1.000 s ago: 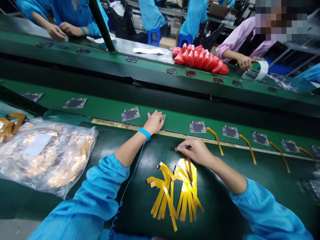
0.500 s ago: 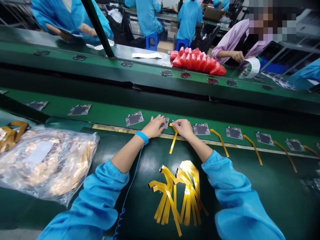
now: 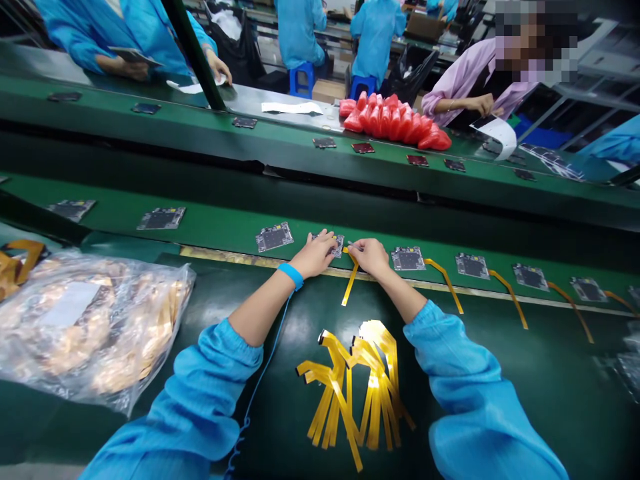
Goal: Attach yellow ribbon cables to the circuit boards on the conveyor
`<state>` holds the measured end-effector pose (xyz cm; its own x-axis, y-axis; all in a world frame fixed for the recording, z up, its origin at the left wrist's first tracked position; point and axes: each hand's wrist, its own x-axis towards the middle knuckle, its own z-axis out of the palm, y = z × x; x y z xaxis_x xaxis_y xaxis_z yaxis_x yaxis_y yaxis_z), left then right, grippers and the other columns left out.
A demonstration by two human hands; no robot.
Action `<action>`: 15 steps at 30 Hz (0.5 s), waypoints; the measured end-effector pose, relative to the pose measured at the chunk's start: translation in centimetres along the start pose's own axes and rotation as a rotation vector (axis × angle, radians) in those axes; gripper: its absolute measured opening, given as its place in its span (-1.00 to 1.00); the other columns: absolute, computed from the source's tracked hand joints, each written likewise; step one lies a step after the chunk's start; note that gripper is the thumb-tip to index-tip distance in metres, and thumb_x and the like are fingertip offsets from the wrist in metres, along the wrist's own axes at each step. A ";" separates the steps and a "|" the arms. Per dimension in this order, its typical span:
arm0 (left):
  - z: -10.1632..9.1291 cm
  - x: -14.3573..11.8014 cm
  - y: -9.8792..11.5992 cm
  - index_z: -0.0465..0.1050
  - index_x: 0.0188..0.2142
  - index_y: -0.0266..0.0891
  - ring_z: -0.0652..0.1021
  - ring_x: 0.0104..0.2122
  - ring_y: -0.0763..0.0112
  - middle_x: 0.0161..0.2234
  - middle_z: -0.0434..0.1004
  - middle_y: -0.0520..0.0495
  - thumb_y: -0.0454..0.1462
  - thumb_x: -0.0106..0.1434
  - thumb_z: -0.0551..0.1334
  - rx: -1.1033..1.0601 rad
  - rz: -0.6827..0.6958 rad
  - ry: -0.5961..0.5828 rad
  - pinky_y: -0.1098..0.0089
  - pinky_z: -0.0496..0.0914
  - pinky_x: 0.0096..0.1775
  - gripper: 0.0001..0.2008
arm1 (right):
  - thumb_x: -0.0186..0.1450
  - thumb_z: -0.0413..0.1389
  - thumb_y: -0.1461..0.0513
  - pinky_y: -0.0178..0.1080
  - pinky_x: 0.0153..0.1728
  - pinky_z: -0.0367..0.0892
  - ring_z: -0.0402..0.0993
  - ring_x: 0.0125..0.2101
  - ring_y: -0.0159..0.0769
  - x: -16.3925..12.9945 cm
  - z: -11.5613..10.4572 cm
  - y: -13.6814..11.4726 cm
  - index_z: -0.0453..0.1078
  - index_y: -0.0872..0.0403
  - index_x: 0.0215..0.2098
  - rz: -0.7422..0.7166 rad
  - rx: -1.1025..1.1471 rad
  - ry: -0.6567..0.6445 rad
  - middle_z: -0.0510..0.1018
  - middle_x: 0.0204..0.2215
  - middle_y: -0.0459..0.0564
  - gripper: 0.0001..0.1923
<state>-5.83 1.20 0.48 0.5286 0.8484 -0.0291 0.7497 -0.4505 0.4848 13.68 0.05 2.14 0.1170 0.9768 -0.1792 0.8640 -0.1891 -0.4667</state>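
- I see a dark green bench [image 3: 500,360] in a factory hall, with the green conveyor belt [image 3: 210,230] running just beyond it.
- On that belt I count nine circuit boards; four right of the hands trail yellow cables.
- My left hand [image 3: 315,253] lies flat, pinning a circuit board [image 3: 336,244] on the belt.
- My right hand [image 3: 369,257] pinches a yellow flex cable [image 3: 349,283] against that board.
- One loose cable pile [image 3: 357,387] sits below the belt, and one plastic bag [image 3: 90,323] left of it.

No writing, label, brand, number or sign can be read: the circuit boards [image 3: 274,237], the plastic bag [image 3: 90,320] and the white paper strips [image 3: 286,107] show none.
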 end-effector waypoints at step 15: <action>0.9 -0.6 0.3 0.36 0.29 -0.18 0.01 0.49 -0.29 0.36 0.19 -0.36 -0.20 0.40 0.20 0.086 0.166 -0.030 -0.42 -0.05 0.37 -0.52 | 0.37 0.23 0.12 -0.31 -0.30 0.34 0.59 -0.27 -0.22 1.2 -1.4 0.8 0.69 -0.01 -0.21 -0.013 -0.008 -0.110 0.71 -0.31 -0.01 -0.81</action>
<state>-5.61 0.30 -0.17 0.6586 0.7523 0.0188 0.6816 -0.6069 0.4089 15.20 1.24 2.74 0.0516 0.9622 -0.2673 0.8692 -0.1751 -0.4625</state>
